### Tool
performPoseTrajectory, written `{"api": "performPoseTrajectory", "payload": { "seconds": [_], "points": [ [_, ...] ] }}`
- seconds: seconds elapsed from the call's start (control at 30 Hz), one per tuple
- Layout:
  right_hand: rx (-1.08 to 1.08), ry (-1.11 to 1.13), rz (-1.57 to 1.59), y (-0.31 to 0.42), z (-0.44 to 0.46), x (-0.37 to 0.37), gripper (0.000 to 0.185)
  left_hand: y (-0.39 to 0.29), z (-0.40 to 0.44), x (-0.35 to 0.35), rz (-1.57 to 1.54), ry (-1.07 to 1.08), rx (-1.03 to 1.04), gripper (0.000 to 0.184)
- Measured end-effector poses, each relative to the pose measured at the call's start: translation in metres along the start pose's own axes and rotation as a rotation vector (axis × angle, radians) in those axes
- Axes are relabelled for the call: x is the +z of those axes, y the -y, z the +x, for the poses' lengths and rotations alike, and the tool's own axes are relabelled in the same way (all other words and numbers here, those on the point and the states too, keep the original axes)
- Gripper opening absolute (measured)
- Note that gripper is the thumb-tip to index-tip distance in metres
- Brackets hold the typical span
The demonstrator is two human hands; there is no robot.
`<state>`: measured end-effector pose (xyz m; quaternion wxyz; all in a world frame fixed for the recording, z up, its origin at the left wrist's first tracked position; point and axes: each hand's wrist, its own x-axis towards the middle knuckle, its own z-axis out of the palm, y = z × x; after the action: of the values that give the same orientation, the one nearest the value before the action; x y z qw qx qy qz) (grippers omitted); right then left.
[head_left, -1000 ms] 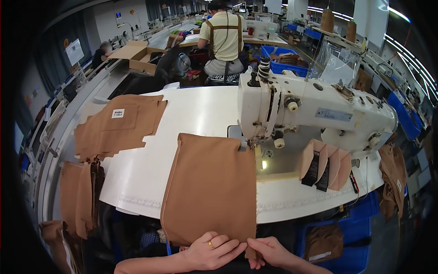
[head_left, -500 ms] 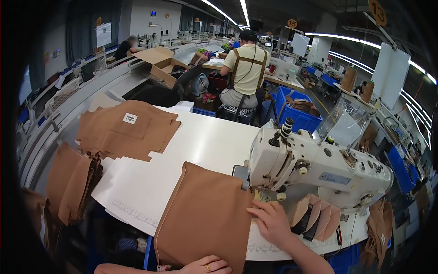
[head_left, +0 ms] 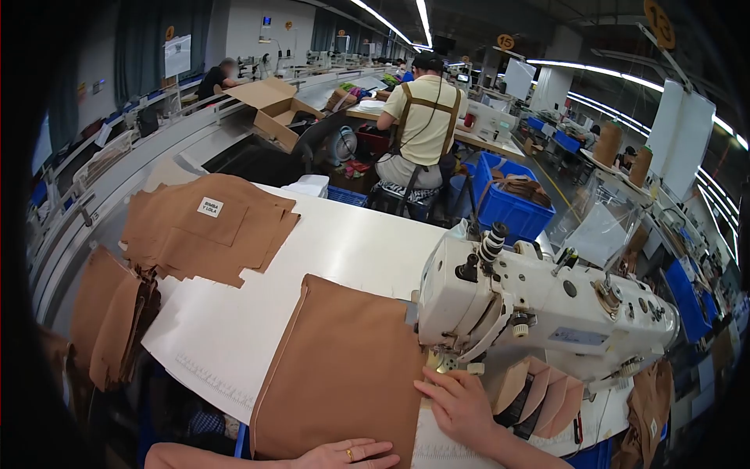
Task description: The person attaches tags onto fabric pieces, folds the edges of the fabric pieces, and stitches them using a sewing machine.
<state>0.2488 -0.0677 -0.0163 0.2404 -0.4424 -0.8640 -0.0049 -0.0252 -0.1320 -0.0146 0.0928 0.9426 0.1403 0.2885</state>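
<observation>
A brown fabric panel (head_left: 336, 367) with a pale seam along its left side lies over the front of the white table. Its right edge reaches the presser foot area of a white sewing machine (head_left: 539, 305). My left hand (head_left: 348, 455), a ring on one finger, rests flat on the panel's lower part, fingers stretched out. Beside the needle area, my right hand (head_left: 461, 402) has its extended fingertips on the panel's right edge. Whether the thumb goes under the cloth is hidden.
Stacked brown pieces with a white label (head_left: 209, 206) lie at the back left; more brown cloth (head_left: 109, 320) hangs off the left edge. A divided holder (head_left: 543, 395) stands by the machine. Ahead, a person (head_left: 422, 117) sits facing away near a blue crate (head_left: 512, 199).
The view has tilted slightly, shifting the table and panel a little leftward in it. My left hand's fingers now lie straighter on the panel; my right hand stays by its right edge.
</observation>
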Motion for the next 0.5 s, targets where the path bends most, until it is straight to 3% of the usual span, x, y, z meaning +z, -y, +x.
{"api": "performPoseTrajectory", "payload": {
  "seconds": [0.23, 0.5],
  "points": [
    [0.032, 0.010, 0.024, 0.005, -0.001, -0.004, 0.047, 0.017, 0.016, -0.006, -0.092, 0.015, -0.079, 0.033],
    [0.037, 0.007, 0.028, 0.006, -0.001, -0.004, 0.048, 0.042, 0.023, -0.005, 0.014, 0.112, -0.042, 0.034]
  ]
}}
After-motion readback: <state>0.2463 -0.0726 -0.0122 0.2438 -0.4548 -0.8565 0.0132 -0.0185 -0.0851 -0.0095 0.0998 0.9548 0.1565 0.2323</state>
